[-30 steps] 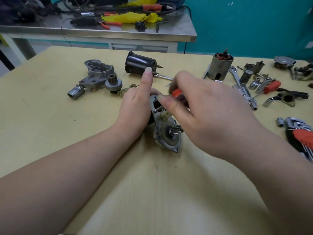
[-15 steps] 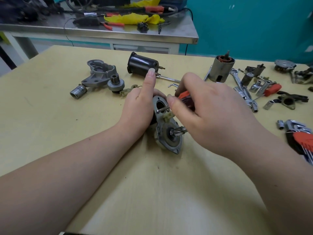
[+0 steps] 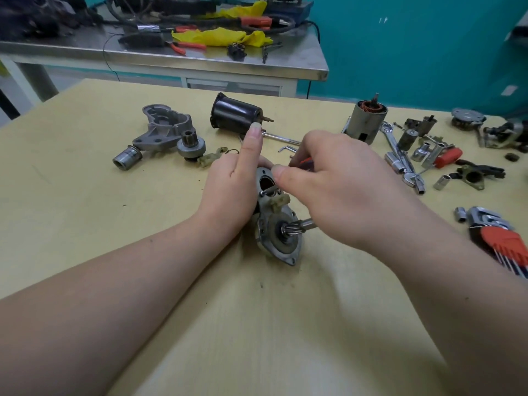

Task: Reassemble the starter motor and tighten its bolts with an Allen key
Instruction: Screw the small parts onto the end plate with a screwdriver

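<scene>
Bare forearms; hands (image 3: 285,181) ungloved

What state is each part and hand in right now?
starter motor: on its side on the table, pinion shaft exposed
left hand: steadying the motor, index finger straight
right hand: gripping the red-handled tool
black housing: lying loose
armature: standing upright
Allen key set: unused in its holder

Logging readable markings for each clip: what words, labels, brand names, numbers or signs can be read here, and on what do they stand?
None can be read.
Starter motor under the hands: no marking shows.
Allen key set in its red holder: any size marks too small.
Black housing: no label visible.
Steel bench clutter: too blurred.
</scene>
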Demonstrator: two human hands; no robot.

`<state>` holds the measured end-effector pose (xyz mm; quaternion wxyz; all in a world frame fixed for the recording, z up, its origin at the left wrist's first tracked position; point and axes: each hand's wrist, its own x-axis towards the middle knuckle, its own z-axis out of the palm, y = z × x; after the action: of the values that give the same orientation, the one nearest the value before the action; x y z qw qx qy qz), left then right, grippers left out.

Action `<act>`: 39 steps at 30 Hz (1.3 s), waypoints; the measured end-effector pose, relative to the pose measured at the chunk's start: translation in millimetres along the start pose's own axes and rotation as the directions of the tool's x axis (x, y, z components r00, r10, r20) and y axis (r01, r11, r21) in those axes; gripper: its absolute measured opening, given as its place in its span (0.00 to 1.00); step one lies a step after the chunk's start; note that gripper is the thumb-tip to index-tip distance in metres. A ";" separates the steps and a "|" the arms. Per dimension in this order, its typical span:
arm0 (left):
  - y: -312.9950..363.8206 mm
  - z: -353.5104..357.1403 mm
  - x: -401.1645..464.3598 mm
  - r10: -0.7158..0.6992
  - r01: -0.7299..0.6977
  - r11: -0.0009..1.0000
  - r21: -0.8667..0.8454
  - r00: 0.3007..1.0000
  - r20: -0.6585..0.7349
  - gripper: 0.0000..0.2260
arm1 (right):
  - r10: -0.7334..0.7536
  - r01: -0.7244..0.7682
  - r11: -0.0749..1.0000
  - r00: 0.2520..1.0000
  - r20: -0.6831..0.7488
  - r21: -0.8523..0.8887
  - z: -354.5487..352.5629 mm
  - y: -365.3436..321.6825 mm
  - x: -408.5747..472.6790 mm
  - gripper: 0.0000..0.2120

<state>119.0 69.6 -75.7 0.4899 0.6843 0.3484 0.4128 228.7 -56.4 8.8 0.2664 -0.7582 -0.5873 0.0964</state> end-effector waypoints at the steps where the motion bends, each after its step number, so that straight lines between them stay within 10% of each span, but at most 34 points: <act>1: -0.5 0.0 -0.2 0.007 -0.007 1.000 0.003 1.000 0.001 0.37 | 0.009 -0.009 1.000 1.000 -0.006 0.004 1.0 -0.7 0.9 0.12; 13: -1.3 -1.4 5.4 -0.084 0.085 0.996 0.022 0.996 -0.035 0.36 | -0.182 0.191 0.954 0.981 0.061 -0.232 -6.0 11.5 -6.7 0.16; 18: -1.4 -2.6 -0.1 -0.008 0.010 1.000 0.027 0.998 -0.055 0.37 | -0.026 0.017 0.993 0.997 -0.074 -0.115 3.4 8.8 -3.7 0.27; 25: 1.1 -4.8 3.0 -0.086 0.085 0.996 -0.009 0.996 -0.029 0.37 | -0.181 0.179 0.983 0.982 0.057 0.042 1.0 19.9 -6.8 0.10; 39: 1.1 -6.1 -0.1 -0.076 0.077 0.997 0.025 0.996 -0.037 0.37 | -0.085 0.087 0.994 0.996 -0.022 0.062 7.2 19.8 2.8 0.13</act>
<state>113.6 71.6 -73.5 0.4898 0.6694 0.3885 0.4014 242.8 -55.1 -7.0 0.2997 -0.7242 -0.6136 0.0962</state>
